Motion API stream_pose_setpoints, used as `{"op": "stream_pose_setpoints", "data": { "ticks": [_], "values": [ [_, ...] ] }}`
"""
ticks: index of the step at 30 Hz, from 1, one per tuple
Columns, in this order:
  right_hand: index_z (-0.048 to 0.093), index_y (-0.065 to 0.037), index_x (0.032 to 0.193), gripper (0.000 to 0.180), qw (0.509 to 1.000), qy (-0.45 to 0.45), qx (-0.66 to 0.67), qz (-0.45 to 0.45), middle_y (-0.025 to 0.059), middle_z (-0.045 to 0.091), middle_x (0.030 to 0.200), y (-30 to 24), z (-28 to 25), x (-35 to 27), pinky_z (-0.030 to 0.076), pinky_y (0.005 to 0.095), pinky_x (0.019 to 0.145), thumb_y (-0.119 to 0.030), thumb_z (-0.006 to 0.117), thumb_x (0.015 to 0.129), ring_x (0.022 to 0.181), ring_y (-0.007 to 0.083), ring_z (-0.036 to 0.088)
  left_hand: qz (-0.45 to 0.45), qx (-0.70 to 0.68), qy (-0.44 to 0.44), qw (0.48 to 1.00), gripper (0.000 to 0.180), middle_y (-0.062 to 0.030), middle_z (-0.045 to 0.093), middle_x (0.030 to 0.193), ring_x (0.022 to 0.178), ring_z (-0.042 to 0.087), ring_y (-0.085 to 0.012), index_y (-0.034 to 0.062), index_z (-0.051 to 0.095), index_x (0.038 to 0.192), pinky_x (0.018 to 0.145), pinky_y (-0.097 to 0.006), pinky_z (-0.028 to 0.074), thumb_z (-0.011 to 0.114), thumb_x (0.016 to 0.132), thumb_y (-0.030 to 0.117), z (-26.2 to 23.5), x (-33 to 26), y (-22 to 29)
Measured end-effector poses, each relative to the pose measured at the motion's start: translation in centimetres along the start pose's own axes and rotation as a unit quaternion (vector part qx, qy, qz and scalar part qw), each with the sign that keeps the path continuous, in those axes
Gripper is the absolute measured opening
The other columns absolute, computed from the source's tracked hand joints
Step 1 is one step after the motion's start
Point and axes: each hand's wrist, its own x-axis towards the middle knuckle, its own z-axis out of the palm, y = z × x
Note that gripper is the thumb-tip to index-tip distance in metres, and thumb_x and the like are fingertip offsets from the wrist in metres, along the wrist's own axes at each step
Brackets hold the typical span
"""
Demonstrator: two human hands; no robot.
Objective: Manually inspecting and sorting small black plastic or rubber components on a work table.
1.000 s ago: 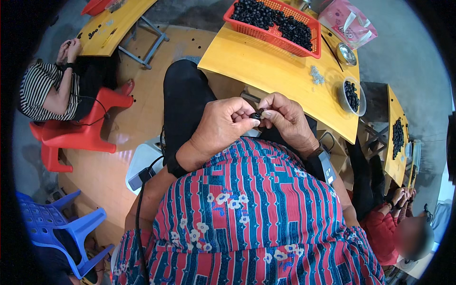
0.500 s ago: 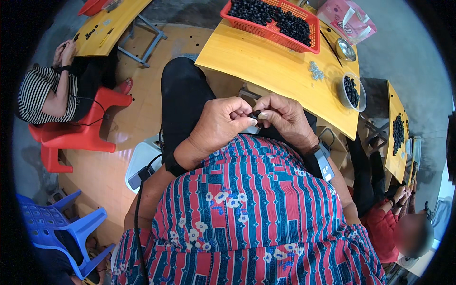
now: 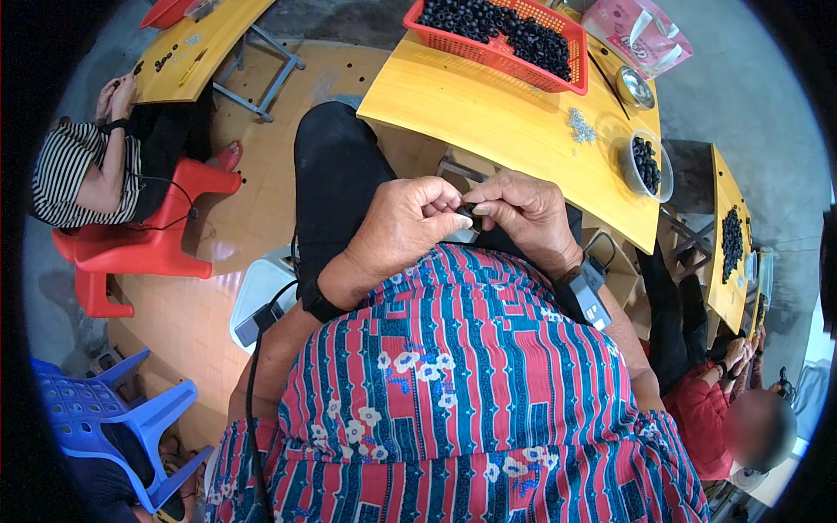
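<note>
Just off the worktop [image 3: 471, 109], our left hand [image 3: 403, 218] and right hand [image 3: 526, 213] together pinch a small black part [image 3: 472, 210], close handling that seemingly calls next for steady pressure.

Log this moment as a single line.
left hand: pinching small black part | right hand: pinching at same part | yellow table: red basket, pale pieces, clear tub

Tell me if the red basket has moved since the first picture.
No. Against the yellow table, the red basket sits in the same place; only the view has shifted slightly.
</note>
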Motion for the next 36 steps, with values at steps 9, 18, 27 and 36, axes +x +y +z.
{"op": "stream_pose_setpoints", "data": {
  "ticks": [9,18,27,36],
  "values": [
    [0.068,0.001,0.098,0.015,0.999,0.016,-0.005,-0.039,0.0058,0.06,0.076,1.0,0.0,-0.3,0.047,0.0212,0.054,-0.001,0.063,0.083,0.061,0.0085,0.057,0.007,-0.023,0.009,1.0,0.013,0.0037,0.054,0.066,0.062,0.048,-0.0013,0.0008,0.058,0.078,0.055,-0.019,0.042,0.07,0.077,0.003,0.0,0.2,-0.6],
    [0.07,0.001,0.092,0.011,0.983,0.027,0.147,0.104,0.0039,0.061,0.073,1.0,0.0,0.2,0.047,0.0213,0.056,-0.003,0.065,0.083,0.061,0.0081,0.057,0.012,-0.007,0.014,1.0,0.011,0.0027,0.055,0.068,0.063,0.05,-0.002,0.0006,0.059,0.08,0.056,-0.019,0.043,0.07,0.076,0.002,0.0,0.2,-0.2],
    [0.064,-0.001,0.096,0.015,0.91,-0.021,0.348,0.227,0.0028,0.063,0.08,1.0,-0.1,0.6,0.051,0.0235,0.061,-0.009,0.066,0.084,0.063,0.0084,0.058,0.032,0.012,0.025,0.999,0.011,0.0002,0.058,0.071,0.062,0.051,-0.0032,-0.0006,0.062,0.084,0.055,-0.02,0.044,0.069,0.075,0.0,-0.1,0.1,-0.2],
    [0.063,0.002,0.1,0.025,0.882,-0.103,0.347,0.302,0.0049,0.065,0.083,1.4,-0.8,0.6,0.053,0.0255,0.066,-0.02,0.063,0.088,0.066,0.0091,0.061,0.072,0.041,0.039,0.996,0.012,0.0002,0.053,0.068,0.056,0.046,-0.0055,0.0005,0.066,0.083,0.05,-0.022,0.038,0.071,0.072,0.001,-0.1,0.1,0.2]
  ]
}}
